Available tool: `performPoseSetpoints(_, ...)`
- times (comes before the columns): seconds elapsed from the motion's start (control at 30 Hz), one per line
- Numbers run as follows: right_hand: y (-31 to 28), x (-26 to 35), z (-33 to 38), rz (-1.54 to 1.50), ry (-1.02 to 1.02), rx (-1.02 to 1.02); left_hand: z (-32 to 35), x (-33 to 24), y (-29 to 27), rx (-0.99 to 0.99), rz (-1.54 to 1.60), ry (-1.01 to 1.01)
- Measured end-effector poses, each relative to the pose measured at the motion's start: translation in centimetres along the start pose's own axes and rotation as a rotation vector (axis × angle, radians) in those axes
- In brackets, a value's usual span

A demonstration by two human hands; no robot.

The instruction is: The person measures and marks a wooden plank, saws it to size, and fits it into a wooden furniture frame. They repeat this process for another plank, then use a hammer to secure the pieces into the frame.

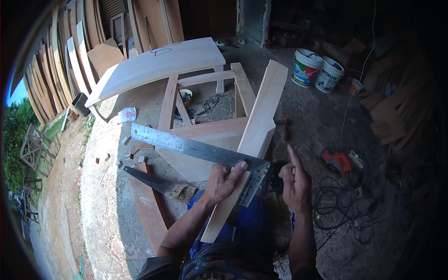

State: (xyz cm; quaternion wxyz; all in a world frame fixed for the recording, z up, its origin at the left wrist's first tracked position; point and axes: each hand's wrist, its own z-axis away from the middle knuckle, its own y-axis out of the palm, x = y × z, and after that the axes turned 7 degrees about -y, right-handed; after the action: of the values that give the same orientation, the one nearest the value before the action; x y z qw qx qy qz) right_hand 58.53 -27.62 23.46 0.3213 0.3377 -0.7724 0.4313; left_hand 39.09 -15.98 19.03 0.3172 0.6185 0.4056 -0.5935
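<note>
My left hand (225, 182) is closed on a metal try square (186, 145), its thumb pressing the blade near the corner. The long ruled blade crosses a pale wooden board (264, 107) and reaches out to the left. The square's stock (252, 187) lies by the board's right edge. The board slants over my lap, its far end pointing up and right. To the right of the square, my right hand (295, 184) is raised apart from it, index finger stretched up and the other fingers curled in. Whatever those curled fingers may hold is hidden.
A handsaw (154, 181) rests by a brown plank (148, 210) at left. Ahead stand a wooden frame (169, 105) and a pale curved tabletop (163, 63). Rightward are a hammer (286, 129), a red power tool (337, 161), coiled cable (333, 205) and paint buckets (305, 70).
</note>
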Motion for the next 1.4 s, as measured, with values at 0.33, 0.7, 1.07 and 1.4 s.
performPoseSetpoints(0.33,0.1,3.3,-4.5,0.592,-0.549,0.253,0.7,-0.4,0.4,0.003,-0.127,-0.11)
performPoseSetpoints(0.7,0.4,3.3,-5.3,0.666,-0.616,0.286,0.7,-0.5,0.4,-0.014,-0.182,-0.078)
performPoseSetpoints(1.07,0.9,-3.0,-0.5,0.112,-0.092,-0.002,0.4,-0.4,-0.4,0.004,-0.036,-0.165)
performPoseSetpoints(1.4,8.0,-4.0,1.2,-0.572,0.092,0.004,0.9,0.8,-1.1,0.215,0.278,-0.068)
